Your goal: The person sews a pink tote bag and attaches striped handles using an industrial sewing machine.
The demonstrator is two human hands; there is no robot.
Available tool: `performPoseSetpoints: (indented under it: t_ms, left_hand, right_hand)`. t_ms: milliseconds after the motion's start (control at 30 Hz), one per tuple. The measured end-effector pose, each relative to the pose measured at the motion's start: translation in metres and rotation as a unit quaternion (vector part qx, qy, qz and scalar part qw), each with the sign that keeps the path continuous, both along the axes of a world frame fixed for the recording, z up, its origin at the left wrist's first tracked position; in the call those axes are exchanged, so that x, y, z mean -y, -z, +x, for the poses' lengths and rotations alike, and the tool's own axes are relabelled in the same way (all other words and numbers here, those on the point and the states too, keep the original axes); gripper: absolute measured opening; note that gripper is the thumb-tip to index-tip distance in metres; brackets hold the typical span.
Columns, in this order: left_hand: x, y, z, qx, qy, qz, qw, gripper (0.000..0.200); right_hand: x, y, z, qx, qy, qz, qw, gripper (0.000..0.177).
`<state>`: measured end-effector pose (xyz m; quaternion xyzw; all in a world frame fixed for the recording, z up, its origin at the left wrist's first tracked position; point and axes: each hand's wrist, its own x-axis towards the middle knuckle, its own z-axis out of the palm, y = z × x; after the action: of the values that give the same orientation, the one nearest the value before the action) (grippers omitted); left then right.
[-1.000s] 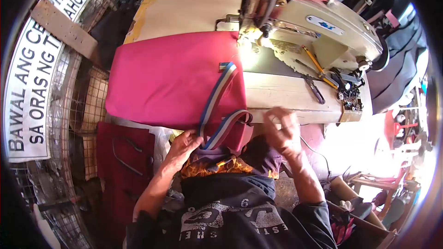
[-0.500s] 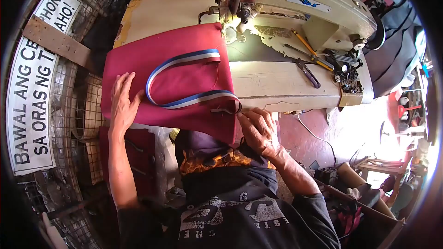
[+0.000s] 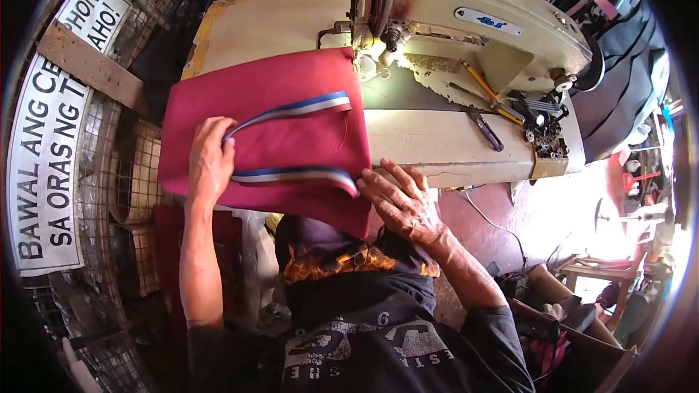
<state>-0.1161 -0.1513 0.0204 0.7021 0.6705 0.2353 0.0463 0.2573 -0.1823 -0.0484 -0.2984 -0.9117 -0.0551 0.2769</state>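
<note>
Dark red fabric (image 3: 291, 145) lies over the left part of the sewing table, its upper right corner beside the sewing machine needle area. On it a blue, white and red striped ribbon (image 3: 291, 175) forms a loop open to the right. My left hand (image 3: 211, 156) pinches the bend of the ribbon between thumb and fingers, at the left. My right hand (image 3: 399, 200) rests at the fabric's lower right edge, fingers spread, touching the lower end of the ribbon; that end is partly hidden under the fingertips.
The sewing machine (image 3: 451, 11) stands at the back with its light on. Scissors (image 3: 486, 129), a yellow pencil (image 3: 479, 80) and a tray of small metal parts (image 3: 550, 147) are on the right of the table. A lettered sign (image 3: 51, 167) hangs at the left.
My left hand has gone from lying flat on the fabric to holding the ribbon's bend. My right hand's fingers have spread, and the ribbon's lower end has shifted left.
</note>
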Motion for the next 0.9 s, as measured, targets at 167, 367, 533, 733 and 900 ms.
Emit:
performPoseSetpoints:
  t_ms: [167, 367, 533, 733, 900]
  left_hand:
    - [-0.018, -0.003, -0.046, 0.020, -0.026, 0.039, 0.999, 0.038]
    - [-0.042, -0.058, 0.042, -0.004, 0.169, 0.038, 0.985, 0.046]
    - [-0.081, -0.006, 0.123, -0.153, 0.319, 0.105, 0.929, 0.032]
    - [-0.080, 0.016, 0.096, -0.179, 0.204, 0.109, 0.956, 0.039]
    - [-0.065, 0.024, 0.100, -0.204, 0.101, 0.154, 0.961, 0.048]
  right_hand:
    - [-0.005, -0.006, -0.003, 0.053, -0.006, -0.038, 0.998, 0.061]
    - [-0.010, 0.008, -0.002, -0.006, -0.045, -0.014, 0.999, 0.033]
    - [-0.012, 0.004, -0.002, -0.012, -0.056, -0.013, 0.998, 0.032]
    - [-0.010, -0.004, -0.004, -0.005, -0.056, -0.010, 0.998, 0.030]
    - [-0.017, -0.016, -0.004, -0.009, -0.078, 0.006, 0.997, 0.033]
